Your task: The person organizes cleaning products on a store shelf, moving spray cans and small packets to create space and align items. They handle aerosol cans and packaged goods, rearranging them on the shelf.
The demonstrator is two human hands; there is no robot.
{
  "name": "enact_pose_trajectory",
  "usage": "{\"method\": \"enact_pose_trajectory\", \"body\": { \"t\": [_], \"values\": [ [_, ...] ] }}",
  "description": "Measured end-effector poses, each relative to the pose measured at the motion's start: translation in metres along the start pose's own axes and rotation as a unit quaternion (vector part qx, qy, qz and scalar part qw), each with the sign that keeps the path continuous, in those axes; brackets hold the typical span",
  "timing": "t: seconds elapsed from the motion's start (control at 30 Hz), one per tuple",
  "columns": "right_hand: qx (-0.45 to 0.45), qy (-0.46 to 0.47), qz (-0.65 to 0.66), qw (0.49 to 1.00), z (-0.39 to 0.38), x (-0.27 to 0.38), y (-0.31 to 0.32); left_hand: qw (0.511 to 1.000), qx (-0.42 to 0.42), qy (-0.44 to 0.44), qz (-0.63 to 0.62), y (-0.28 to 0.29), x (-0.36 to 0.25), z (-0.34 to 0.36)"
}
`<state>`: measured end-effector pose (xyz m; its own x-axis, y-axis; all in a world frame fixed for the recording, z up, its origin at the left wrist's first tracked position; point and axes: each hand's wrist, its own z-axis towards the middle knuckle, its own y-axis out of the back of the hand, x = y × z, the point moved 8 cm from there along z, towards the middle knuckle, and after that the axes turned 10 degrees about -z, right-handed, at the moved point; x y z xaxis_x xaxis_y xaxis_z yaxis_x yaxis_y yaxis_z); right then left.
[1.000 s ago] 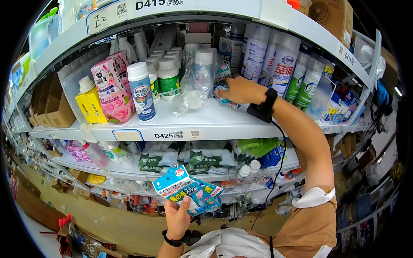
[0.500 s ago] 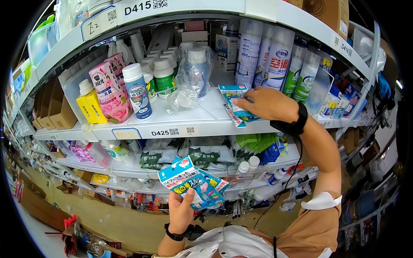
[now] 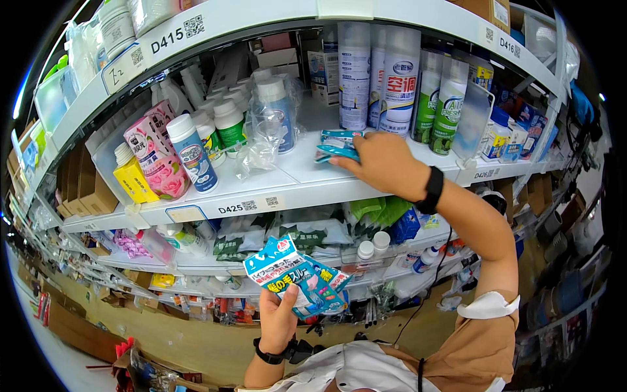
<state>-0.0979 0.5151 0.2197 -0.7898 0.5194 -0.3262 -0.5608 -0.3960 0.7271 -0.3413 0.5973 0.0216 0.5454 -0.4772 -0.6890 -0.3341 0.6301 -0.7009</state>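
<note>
My left hand is closed on a few flat blue-and-white sachets, fanned out in front of the lower shelves. Its thumb presses on the front one. Above the white middle shelf, my right hand grips more blue sachets, bunched with their edges toward me. Behind that hand stand white-and-blue spray cans and green-and-white spray cans. To its left is a blue bottle wrapped in clear plastic. My right fingertips are partly hidden behind the hand.
On the shelf's left side stand a white-capped blue bottle, a pink floral container and a yellow box. The shelf's front edge curves below my right hand. A lower shelf holds dark-green-and-white packs and green cloths.
My right hand has lifted and gathered its sachets, which lay flatter on the shelf before. My left hand still holds its sachets almost in place. The view has shifted slightly.
</note>
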Motion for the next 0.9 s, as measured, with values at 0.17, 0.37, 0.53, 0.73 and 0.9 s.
{"method": "enact_pose_trajectory", "body": {
  "t": [0.17,0.37,0.53,0.73,0.9],
  "values": [
    [0.142,0.038,-0.022,0.989,0.017,0.02,-0.003,1.0,0.01,0.005,0.01,-0.016,-0.002,0.005],
    [0.127,-0.01,0.156,0.979,0.018,-0.032,-0.001,0.998,0.035,0.05,-0.017,-0.027,0.008,0.014],
    [0.054,0.053,0.332,0.94,-0.004,-0.06,0.017,0.995,0.025,0.087,-0.037,-0.037,0.014,0.017],
    [0.072,0.141,0.367,0.917,-0.033,-0.049,0.011,0.991,0.029,0.128,-0.036,-0.052,0.025,0.023],
    [0.118,0.129,0.366,0.914,-0.033,-0.048,0.004,0.991,0.033,0.122,-0.036,-0.047,0.033,0.019]
  ]
}}
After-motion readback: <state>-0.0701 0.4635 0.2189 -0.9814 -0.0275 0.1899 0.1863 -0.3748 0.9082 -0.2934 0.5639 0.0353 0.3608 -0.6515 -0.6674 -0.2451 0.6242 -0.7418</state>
